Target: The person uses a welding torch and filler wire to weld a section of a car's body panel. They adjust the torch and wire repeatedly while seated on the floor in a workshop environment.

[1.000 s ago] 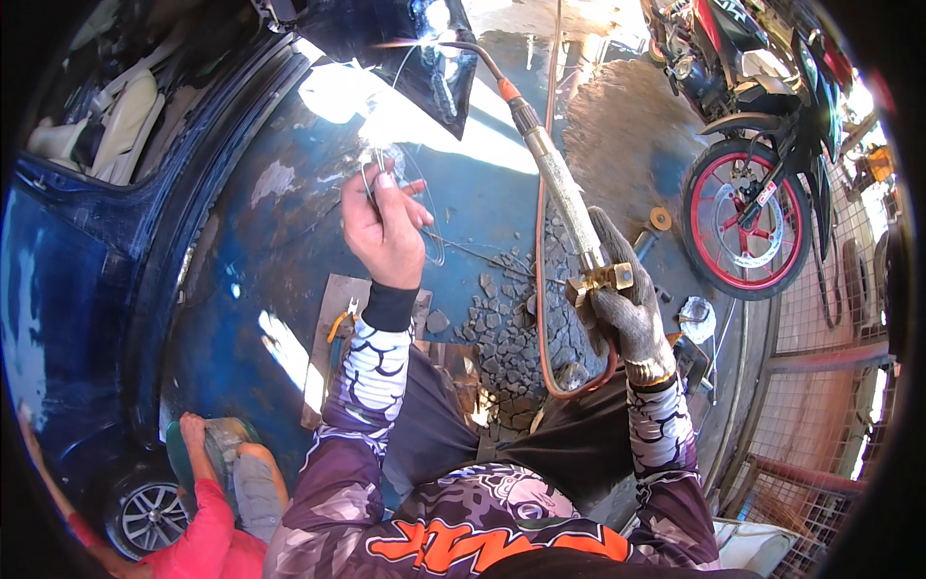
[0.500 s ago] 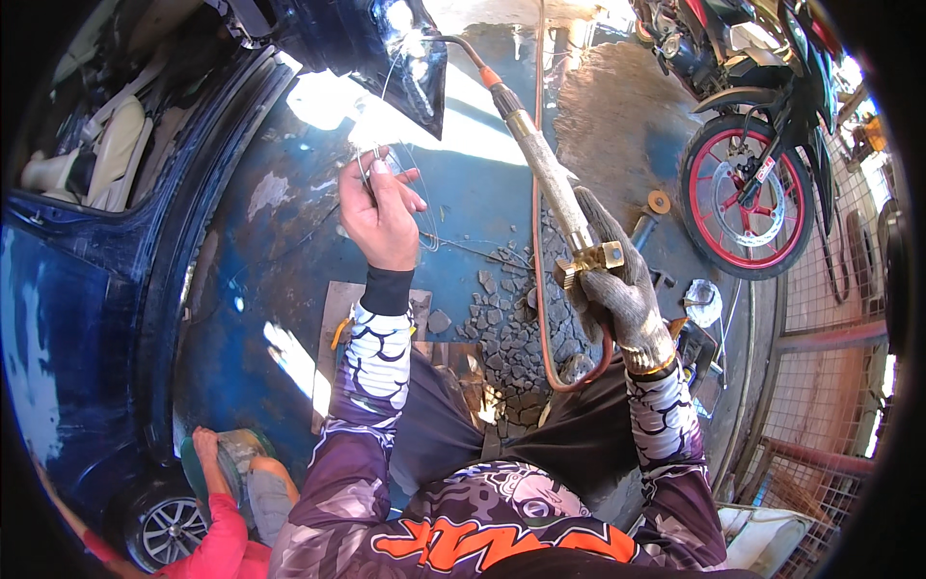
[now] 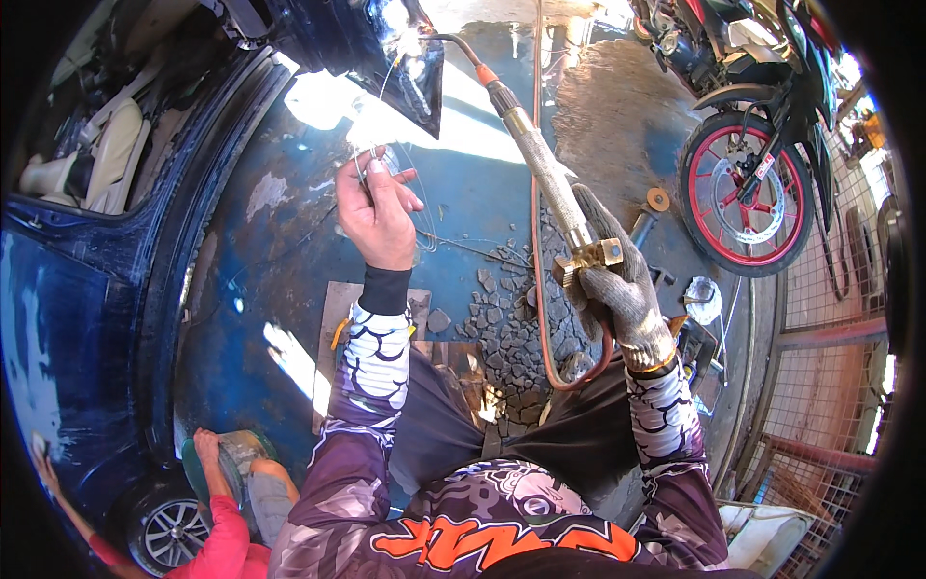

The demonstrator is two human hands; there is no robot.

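Note:
My bare left hand (image 3: 379, 217) pinches a thin wire (image 3: 388, 85) that runs up to the bright spot on a dark blue car panel (image 3: 357, 43). In my gloved right hand (image 3: 617, 280) is a gas torch (image 3: 543, 166), gripped round its brass valve end. Its bent nozzle reaches the panel's lower edge beside the wire's tip, where the surface shines strongly. Loose loops of the wire hang near my left wrist. An orange-brown hose (image 3: 552, 362) curves from the torch's lower end.
Left stands a dark blue car body (image 3: 72, 318). A co-worker in a red sleeve (image 3: 217, 540) touches it at lower left. Broken grey chips (image 3: 506, 318) lie on the floor. A motorcycle wheel (image 3: 746, 193), an angle grinder (image 3: 648, 217) and a wire-mesh fence (image 3: 820, 376) are at right.
The wire and torch tip have barely shifted against the panel, and a small orange glow now shows by the wire. The co-worker's other hand has come into view on the car's side.

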